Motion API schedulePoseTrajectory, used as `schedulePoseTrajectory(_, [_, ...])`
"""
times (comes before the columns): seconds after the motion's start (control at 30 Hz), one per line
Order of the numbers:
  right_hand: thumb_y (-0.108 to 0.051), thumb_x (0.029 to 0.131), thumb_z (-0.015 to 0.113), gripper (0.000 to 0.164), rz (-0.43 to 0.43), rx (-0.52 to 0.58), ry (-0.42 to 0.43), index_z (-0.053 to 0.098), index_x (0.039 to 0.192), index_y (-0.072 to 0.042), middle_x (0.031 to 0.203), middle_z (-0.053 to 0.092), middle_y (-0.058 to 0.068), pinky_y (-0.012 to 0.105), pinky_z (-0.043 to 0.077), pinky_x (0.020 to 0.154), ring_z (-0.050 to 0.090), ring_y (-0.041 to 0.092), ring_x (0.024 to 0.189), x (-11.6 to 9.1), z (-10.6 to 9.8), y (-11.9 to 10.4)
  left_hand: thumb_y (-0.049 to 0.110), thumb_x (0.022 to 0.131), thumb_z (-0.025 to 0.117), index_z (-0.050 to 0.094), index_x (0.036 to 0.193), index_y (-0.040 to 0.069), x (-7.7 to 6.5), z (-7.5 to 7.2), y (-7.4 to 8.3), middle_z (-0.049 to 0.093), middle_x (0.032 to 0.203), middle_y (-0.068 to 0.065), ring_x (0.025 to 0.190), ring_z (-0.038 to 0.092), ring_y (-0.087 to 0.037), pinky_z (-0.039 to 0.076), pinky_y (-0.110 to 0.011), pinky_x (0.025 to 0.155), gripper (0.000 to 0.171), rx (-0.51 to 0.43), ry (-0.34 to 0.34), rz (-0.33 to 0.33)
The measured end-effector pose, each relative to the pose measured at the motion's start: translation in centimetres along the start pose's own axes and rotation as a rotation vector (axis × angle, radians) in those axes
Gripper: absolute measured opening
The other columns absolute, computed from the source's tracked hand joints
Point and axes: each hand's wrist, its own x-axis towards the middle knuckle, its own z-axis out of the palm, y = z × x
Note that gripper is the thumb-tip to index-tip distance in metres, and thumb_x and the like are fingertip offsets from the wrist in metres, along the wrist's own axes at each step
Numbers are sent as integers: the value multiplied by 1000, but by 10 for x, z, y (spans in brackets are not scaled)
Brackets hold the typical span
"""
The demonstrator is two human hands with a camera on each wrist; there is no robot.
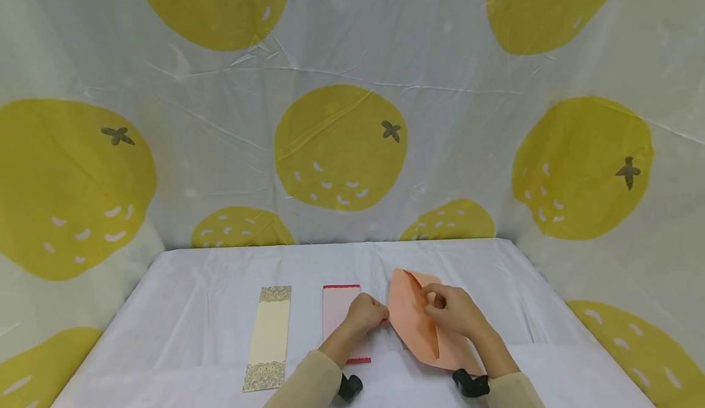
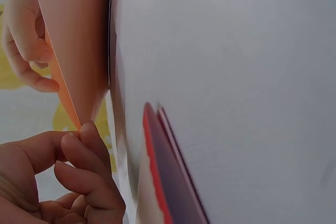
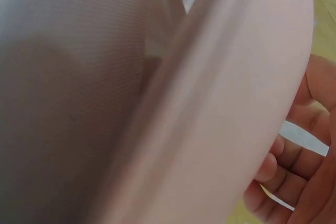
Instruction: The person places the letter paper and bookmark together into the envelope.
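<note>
A folded sheet of salmon-orange paper stands partly raised on the right of the table, its brighter orange inside showing along an opening. My left hand pinches its left edge between thumb and fingertips; the left wrist view shows this grip at the paper's corner. At the opening, the fingers of my right hand hold the upper edge. In the right wrist view the curved paper hides some right fingertips. A pink card with red ends lies under and beside my left hand, partly covered by it.
Left of the pink card lies a long cream card with gold patterned ends. A white cloth covers the table. Behind it hangs a pale curtain with yellow fruit prints. Black straps sit at both wrists.
</note>
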Motion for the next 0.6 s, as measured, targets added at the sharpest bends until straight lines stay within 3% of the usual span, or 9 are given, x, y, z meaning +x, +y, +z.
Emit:
schedulePoseTrajectory(0.23, [-5,78,66,25,-46,9,7,67,103,-7,63,47,-7,23,37,52,43,7,56,1,-1,2,-2,70,58,63,54,-6,-4,-3,5,44,42,7,46,36,-9,21,-21,43,18,-15,-12,32])
schedulePoseTrajectory(0.6, [-5,77,67,24,-64,38,24,67,101,-10,63,47,-10,23,38,56,44,5,58,0,5,3,3,76,60,67,58,2,-5,-8,13,49,49,6,51,41,-8,28,-20,45,19,32,-9,31])
